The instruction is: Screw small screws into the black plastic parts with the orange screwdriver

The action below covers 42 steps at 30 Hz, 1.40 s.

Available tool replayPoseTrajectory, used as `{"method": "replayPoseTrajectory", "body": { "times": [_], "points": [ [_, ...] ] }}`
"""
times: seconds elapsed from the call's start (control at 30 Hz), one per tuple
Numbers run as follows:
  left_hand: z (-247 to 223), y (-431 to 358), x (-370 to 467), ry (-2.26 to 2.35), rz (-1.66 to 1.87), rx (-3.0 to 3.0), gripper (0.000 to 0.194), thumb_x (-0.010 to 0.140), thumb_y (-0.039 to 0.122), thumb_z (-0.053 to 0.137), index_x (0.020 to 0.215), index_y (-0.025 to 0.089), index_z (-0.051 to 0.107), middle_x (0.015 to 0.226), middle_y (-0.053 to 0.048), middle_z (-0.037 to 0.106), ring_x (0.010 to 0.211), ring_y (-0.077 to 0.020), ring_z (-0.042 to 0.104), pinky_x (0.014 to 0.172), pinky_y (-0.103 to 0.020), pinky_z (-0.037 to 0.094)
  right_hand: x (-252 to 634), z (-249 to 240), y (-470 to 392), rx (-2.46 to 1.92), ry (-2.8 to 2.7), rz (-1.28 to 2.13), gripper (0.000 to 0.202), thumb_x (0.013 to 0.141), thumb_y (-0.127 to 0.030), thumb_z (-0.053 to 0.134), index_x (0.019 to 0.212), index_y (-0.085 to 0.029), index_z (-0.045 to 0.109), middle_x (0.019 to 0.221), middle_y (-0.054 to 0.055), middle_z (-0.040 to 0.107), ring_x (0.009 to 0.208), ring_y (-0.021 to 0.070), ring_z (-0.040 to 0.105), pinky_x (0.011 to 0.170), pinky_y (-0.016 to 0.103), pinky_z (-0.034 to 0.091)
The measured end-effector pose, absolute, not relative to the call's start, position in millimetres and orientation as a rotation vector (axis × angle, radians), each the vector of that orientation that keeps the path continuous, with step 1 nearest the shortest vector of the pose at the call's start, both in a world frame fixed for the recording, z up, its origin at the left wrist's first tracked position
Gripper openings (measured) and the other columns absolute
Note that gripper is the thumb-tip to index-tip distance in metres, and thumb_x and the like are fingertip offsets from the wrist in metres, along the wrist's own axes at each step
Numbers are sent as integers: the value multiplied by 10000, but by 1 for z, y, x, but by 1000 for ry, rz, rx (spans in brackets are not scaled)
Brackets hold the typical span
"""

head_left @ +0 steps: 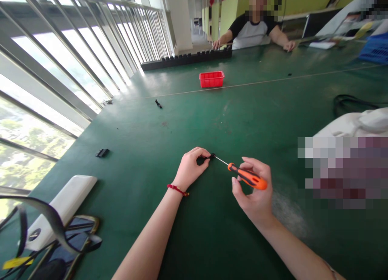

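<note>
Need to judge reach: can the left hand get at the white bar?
Probably yes: nothing visible separates left hand and white bar, though a strap partly covers the bar and the hand holds a black part.

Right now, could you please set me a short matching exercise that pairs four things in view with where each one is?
Things:
1. screwdriver
2. bracelet
3. box
4. small black part

Places:
A. pinched by the left hand
B. around the left wrist
C. at the right hand, its shaft pointing toward the left hand
D. on the table, farther off than both hands

Right pairs: 1-C, 2-B, 3-D, 4-A.
</note>
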State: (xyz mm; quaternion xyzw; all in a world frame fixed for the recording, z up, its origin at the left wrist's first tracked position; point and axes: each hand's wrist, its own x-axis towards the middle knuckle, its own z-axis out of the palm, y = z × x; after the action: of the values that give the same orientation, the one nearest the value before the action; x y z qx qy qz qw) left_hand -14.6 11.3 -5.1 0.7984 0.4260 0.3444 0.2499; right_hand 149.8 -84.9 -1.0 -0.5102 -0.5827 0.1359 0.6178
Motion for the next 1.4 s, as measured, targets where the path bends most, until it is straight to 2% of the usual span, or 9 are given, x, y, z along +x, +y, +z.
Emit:
{"method": "replayPoseTrajectory", "body": {
  "times": [0.17, 0.33, 0.4, 0.57, 0.8, 0.97, 1.03, 1.17, 1.4],
  "points": [
    [-5, 11, -15, 1169, 935, 2176, 100, 762, 101, 558, 796, 177, 614, 903, -28, 673, 849, -154, 628, 809, -288, 501, 150, -2, -86, -1295, -1429, 393, 157, 786, -194, 590, 940, -210, 566, 571, -48, 485, 498, 114, 486, 505, 257, 464],
    [-4, 11, -14, 1166, 937, 2190, 92, 771, 114, 549, 792, 178, 611, 889, -32, 670, 838, -159, 627, 800, -295, 498, 147, -3, -82, -1158, -1308, 329, 396, 745, -149, 597, 1117, -205, 475, 773, -10, 528, 593, 115, 550, 547, 257, 501],
    [-4, 11, -14, 1163, 938, 2199, 86, 772, 117, 548, 787, 175, 609, 885, -33, 668, 827, -156, 625, 796, -293, 498, 148, -4, -81, -1161, -1319, 311, 440, 726, -167, 610, 1139, -201, 462, 771, -9, 520, 624, 130, 553, 575, 276, 504],
    [-5, 13, -14, 1136, 945, 2220, 87, 753, 111, 555, 783, 172, 610, 866, -34, 669, 803, -153, 624, 783, -288, 501, 148, -6, -81, -1237, -1415, 451, 149, 781, -209, 575, 928, -203, 552, 529, -74, 418, 442, 94, 434, 460, 230, 401],
    [-9, 15, -15, 1124, 957, 2222, 109, 735, 116, 557, 804, 164, 626, 846, -35, 663, 756, -145, 611, 740, -289, 511, 148, -5, -74, -1124, -1256, 355, 392, 742, -197, 589, 1109, -202, 452, 742, -35, 492, 544, 101, 493, 562, 266, 471],
    [-9, 16, -15, 1118, 972, 2220, 93, 732, 135, 571, 786, 158, 643, 805, -31, 665, 725, -138, 603, 713, -281, 511, 146, -3, -76, -1190, -1298, 462, 113, 792, -254, 568, 877, -194, 527, 506, -90, 387, 396, 82, 376, 408, 217, 326],
    [-8, 17, -14, 1128, 974, 2171, 96, 740, 155, 576, 798, 153, 652, 798, -33, 674, 722, -136, 610, 712, -278, 514, 145, -3, -76, -1148, -1273, 448, 132, 787, -237, 562, 904, -195, 519, 540, -85, 401, 413, 83, 392, 417, 216, 341],
    [-7, 18, -14, 1130, 951, 2116, 112, 744, 176, 585, 815, 143, 664, 812, -44, 688, 739, -142, 621, 734, -284, 517, 146, -4, -74, -1094, -1243, 330, 337, 738, -203, 583, 1054, -197, 466, 672, -57, 460, 514, 100, 463, 535, 248, 437],
    [-8, 20, -13, 1109, 953, 2140, 99, 729, 170, 590, 788, 145, 665, 783, -31, 685, 717, -134, 617, 729, -277, 521, 145, -4, -74, -1188, -1295, 384, 97, 787, -287, 566, 831, -204, 542, 565, -57, 454, 453, 97, 427, 460, 232, 371]
  ]
}}
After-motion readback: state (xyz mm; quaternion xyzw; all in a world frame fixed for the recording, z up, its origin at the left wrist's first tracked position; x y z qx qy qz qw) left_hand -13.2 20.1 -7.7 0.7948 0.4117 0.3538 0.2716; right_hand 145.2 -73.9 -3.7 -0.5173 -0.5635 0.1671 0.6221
